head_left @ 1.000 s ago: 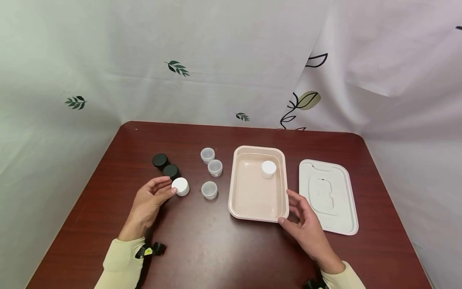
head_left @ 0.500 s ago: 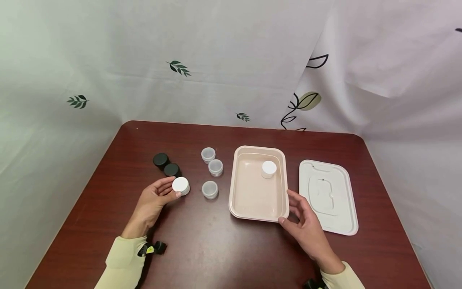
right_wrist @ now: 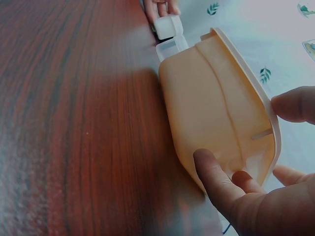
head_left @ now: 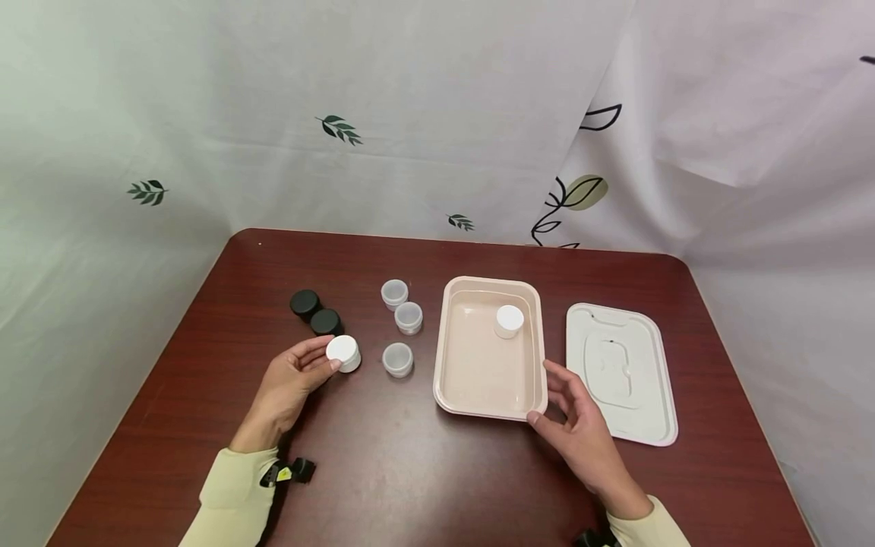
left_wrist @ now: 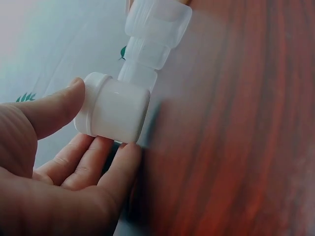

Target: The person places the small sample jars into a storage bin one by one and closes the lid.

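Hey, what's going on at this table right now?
A person sits at a dark red table. Their left hand pinches a small white-lidded jar beside two black-lidded jars and three clear open jars. Their right hand touches the near corner of a pink tray, which holds another white-lidded jar. The tray's white lid lies to the right.

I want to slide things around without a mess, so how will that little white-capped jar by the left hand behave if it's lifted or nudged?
The white-capped jar looks like small, thin plastic, so probably light and stiff. It is squat and stands on a flat base, so it should slide across the smooth table rather than tip. On its side, its round wall could roll. The left hand pinches it easily.
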`<state>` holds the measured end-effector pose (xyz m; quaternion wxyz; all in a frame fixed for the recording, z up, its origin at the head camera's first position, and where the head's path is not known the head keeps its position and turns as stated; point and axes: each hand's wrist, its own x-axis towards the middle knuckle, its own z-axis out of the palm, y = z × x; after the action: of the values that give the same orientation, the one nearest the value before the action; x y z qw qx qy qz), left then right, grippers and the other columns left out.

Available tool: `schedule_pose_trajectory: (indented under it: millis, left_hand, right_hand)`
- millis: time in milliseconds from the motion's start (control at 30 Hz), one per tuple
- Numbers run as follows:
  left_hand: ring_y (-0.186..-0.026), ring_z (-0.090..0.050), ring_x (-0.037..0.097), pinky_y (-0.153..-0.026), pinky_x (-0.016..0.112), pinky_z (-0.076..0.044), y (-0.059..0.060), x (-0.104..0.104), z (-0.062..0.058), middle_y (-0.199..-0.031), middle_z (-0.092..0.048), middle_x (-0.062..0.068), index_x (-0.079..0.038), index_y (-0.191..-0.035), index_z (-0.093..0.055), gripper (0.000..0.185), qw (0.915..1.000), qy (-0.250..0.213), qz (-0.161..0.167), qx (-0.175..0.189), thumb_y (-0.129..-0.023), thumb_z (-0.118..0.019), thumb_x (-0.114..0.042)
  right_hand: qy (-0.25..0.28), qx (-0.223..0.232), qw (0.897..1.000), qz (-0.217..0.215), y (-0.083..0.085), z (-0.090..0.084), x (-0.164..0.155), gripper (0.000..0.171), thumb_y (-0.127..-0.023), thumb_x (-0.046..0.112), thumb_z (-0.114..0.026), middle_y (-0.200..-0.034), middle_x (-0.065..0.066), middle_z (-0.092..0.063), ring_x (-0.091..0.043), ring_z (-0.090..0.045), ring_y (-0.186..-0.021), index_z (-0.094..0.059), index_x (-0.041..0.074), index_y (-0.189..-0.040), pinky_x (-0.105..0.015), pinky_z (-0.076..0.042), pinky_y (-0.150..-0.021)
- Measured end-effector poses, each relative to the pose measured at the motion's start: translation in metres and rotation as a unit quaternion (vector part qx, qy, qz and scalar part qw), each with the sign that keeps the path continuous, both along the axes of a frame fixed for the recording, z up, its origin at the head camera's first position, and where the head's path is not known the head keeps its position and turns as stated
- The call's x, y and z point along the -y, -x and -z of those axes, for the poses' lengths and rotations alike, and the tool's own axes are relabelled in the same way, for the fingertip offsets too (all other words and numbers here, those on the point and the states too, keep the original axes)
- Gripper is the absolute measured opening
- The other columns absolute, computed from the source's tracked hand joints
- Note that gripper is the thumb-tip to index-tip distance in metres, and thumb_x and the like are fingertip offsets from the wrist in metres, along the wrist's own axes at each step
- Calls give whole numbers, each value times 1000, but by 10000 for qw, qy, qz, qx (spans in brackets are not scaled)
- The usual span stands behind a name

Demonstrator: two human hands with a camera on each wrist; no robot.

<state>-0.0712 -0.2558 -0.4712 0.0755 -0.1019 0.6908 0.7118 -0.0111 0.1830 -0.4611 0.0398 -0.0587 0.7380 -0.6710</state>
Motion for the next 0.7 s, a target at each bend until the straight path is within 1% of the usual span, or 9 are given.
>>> schedule_pose_trajectory:
  millis: [100,200,333,467,700]
  left_hand:
    - [-106,-72,4,-90,20,-60,-2,-1,-4,-115,-72,-10,8,-147,-50,59,9996,-282,45,-11,-94,-76,3]
    - [-107,-73,6,-90,23,-61,-3,-2,-10,-117,-72,-7,7,-146,-50,56,9984,-551,93,-116,-95,-74,4]
    - [-107,-73,7,-90,26,-62,-2,-4,-19,-120,-72,-5,3,-144,-53,50,9973,-609,257,-313,-97,-72,3]
    - [-107,-73,7,-89,26,-62,3,-10,-29,-121,-72,-5,-1,-143,-55,48,9968,-519,452,-417,-98,-72,0]
    - [-107,-72,7,-91,25,-62,19,-32,-50,-123,-69,-1,-2,-143,-55,49,9929,-672,841,-510,-97,-71,4]
  right_hand:
    - [-1,-9,10000,-5,0,0,0,75,-94,-7,-73,-145,-31,-50,-19,-64,-124,-37,3,-159,-25,-62,-87]
    - [23,-17,10000,-19,0,0,0,75,-93,-8,-72,-145,-31,-50,-19,-64,-123,-37,2,-159,-26,-62,-87]
    - [75,-14,10000,-2,0,0,0,75,-93,-9,-72,-144,-31,-50,-20,-64,-123,-37,1,-158,-26,-63,-86]
    - [139,-18,9999,0,0,0,-1,75,-92,-10,-72,-144,-31,-49,-20,-63,-124,-37,0,-159,-26,-62,-87]
    - [167,-24,9999,-28,0,1,-1,76,-92,-11,-72,-145,-30,-49,-19,-63,-124,-37,1,-159,-26,-62,-88]
